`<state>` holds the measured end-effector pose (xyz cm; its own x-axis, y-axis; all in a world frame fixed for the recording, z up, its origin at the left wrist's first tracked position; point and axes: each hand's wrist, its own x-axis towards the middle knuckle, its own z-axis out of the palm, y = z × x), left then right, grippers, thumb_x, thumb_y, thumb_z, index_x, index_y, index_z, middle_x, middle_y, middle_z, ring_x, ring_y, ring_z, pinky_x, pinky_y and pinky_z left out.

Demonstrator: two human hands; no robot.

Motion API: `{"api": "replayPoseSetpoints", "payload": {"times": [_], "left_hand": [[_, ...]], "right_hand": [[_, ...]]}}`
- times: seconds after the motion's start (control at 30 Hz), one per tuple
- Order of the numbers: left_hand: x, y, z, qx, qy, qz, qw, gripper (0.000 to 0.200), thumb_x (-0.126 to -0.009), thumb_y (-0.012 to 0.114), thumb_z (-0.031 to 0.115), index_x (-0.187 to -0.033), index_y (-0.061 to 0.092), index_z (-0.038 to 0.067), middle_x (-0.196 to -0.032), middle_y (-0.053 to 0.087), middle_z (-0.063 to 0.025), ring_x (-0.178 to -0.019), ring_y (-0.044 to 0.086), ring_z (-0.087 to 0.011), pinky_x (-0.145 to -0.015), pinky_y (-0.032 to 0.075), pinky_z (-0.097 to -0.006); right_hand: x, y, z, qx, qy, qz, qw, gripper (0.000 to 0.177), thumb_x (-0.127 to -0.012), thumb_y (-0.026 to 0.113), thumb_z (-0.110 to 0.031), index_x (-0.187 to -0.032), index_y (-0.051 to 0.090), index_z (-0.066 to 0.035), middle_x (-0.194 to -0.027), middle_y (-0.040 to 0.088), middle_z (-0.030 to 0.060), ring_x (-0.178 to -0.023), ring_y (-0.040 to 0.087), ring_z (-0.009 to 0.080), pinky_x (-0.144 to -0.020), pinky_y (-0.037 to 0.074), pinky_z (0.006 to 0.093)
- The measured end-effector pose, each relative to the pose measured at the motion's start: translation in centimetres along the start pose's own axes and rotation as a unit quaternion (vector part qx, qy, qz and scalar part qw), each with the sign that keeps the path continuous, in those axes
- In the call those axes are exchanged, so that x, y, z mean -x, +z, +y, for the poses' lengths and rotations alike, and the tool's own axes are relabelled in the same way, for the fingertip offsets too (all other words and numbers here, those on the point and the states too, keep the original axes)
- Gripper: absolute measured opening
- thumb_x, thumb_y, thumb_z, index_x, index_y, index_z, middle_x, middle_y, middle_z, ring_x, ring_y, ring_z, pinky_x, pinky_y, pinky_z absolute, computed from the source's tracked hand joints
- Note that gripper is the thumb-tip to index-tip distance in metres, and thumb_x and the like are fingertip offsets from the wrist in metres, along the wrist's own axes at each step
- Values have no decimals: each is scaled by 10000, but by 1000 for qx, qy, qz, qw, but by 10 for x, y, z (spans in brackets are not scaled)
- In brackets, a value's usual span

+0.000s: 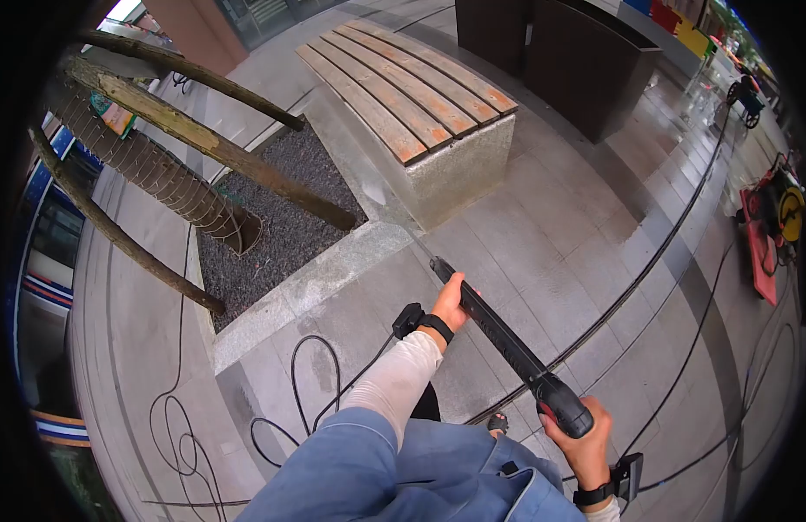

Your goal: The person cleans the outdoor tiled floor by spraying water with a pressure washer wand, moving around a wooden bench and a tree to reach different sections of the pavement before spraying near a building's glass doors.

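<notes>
A black pressure washer gun (509,344) runs diagonally across the middle of the head view, its nozzle pointing up and left. My left hand (451,303) is closed around the front of its barrel, just behind the nozzle. At the rear, my right hand (589,439) grips the handle; the trigger is mostly hidden. A thin, faint water jet leaves the nozzle toward the stone curb at the foot of the bench (403,78), which has wooden slats on a concrete base (464,174). Both wrists wear black straps with small boxes.
Left of the bench, wooden poles (220,152) prop a wrapped tree trunk (150,165) in a gravel bed (311,174). Black cables (311,339) loop over the wet paving. A long hose (655,252) curves along the right, near a red machine (758,248). Dark planters (585,70) stand behind.
</notes>
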<state>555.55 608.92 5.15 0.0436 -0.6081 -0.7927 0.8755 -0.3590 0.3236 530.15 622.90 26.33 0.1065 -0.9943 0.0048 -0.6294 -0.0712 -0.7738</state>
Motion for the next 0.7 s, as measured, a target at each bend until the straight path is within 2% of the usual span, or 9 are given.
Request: {"api": "replayPoseSetpoints", "payload": {"times": [0.03, 0.1, 0.23, 0.3, 0.33, 0.4, 0.5, 0.57, 0.7], "left_hand": [[-11, 2, 20, 4, -2, 0, 1000, 316, -817, 507, 311, -965, 418, 47, -781, 492, -116, -727, 518, -261, -672, 456, -457], [-38, 4, 69, 17, 7, 33, 999, 316, -811, 518, 321, -945, 427, 49, -770, 485, -104, -707, 517, -251, -671, 456, -450], [-110, 0, 197, 35, -17, 14, 999, 321, -801, 539, 308, -945, 416, 48, -768, 478, -104, -687, 513, -243, -647, 466, -419], [-142, -6, 262, 75, 1, 3, 997, 314, -794, 553, 286, -942, 406, 50, -766, 474, -104, -670, 509, -235, -620, 475, -387], [-156, -6, 298, 81, 8, 6, 997, 293, -788, 552, 299, -866, 408, 56, -721, 472, -88, -625, 506, -219, -567, 468, -400], [-178, -6, 369, 101, 16, 6, 995, 305, -791, 556, 291, -895, 402, 49, -739, 472, -94, -642, 507, -225, -587, 474, -386], [-213, -7, 451, 143, 3, -1, 990, 311, -793, 570, 297, -896, 421, 45, -749, 484, -96, -647, 510, -227, -604, 479, -374], [-227, 1, 500, 152, 25, -32, 988, 297, -793, 583, 299, -801, 432, 44, -726, 482, -87, -615, 505, -214, -580, 472, -382], [-255, 16, 574, 111, 74, -65, 989, 284, -803, 584, 270, -867, 449, 29, -761, 513, -104, -644, 516, -223, -613, 489, -377]], "right_hand": [[-19, 13, -9, 4, 0, -2, 1000, 317, -536, 775, -148, -653, 530, 15, -594, 515, 87, -527, 488, 156, -503, 394, 276], [-63, 46, -31, 21, 11, -26, 999, 297, -526, 779, -139, -687, 581, 13, -632, 537, 125, -549, 544, 257, -512, 416, 330], [-157, 141, -79, 28, -8, -20, 999, 309, -513, 785, -140, -687, 577, 10, -634, 536, 124, -556, 546, 258, -508, 417, 331], [-212, 183, -120, 59, -30, -40, 997, 322, -502, 791, -144, -683, 572, 8, -631, 533, 125, -557, 545, 257, -506, 418, 327], [-239, 204, -134, 52, -20, -48, 997, 323, -498, 790, -144, -683, 572, 8, -635, 533, 125, -555, 543, 256, -505, 421, 327], [-294, 244, -174, 58, -41, -54, 996, 321, -497, 789, -142, -681, 572, 7, -635, 532, 123, -554, 542, 257, -504, 421, 327], [-362, 294, -223, 100, -63, -73, 990, 320, -498, 784, -134, -694, 574, 7, -629, 523, 114, -555, 538, 259, -502, 423, 325], [-400, 324, -245, 90, -116, -76, 986, 324, -508, 781, -134, -706, 569, 9, -632, 517, 114, -563, 535, 268, -508, 429, 328], [-461, 384, -266, 76, -155, -65, 983, 324, -545, 772, -151, -722, 555, 11, -676, 525, 125, -584, 535, 286, -522, 436, 350]]}}
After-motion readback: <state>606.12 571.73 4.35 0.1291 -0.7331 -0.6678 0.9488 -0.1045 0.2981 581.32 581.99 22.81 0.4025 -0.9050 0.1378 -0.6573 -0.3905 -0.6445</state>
